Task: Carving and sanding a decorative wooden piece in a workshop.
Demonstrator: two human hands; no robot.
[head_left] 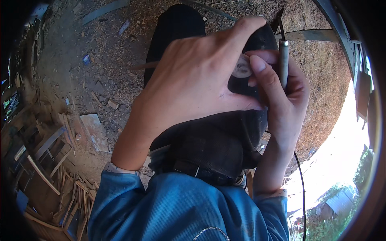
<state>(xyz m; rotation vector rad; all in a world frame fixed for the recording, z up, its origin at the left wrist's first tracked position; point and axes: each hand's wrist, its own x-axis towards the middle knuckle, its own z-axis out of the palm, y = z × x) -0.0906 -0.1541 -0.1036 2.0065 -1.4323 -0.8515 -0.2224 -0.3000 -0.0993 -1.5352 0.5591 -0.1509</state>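
A small round pale disc [242, 67] with darker marks on its face is pinched by the thumb and fingers of my right hand [284, 86]. A slim grey-handled tool [283, 60] with a thin dark tip also lies in that hand, upright between the fingers. My left hand [193, 76] arches beside the disc, back upward, its thumb and index finger stretched wide apart. Its other fingers are hidden beneath the palm. A thin brown stick [144, 66] pokes out beyond the left hand's far side; whether the hidden fingers hold it, I cannot tell.
Beneath my hands are dark-clad legs [177, 24]. Wood chips and shavings cover the ground [108, 56]. Scrap wood strips [74, 201] pile up at lower left, near a flat board [95, 132]. A black cord [300, 176] hangs at right, and a curved metal rim [339, 28] crosses the upper right.
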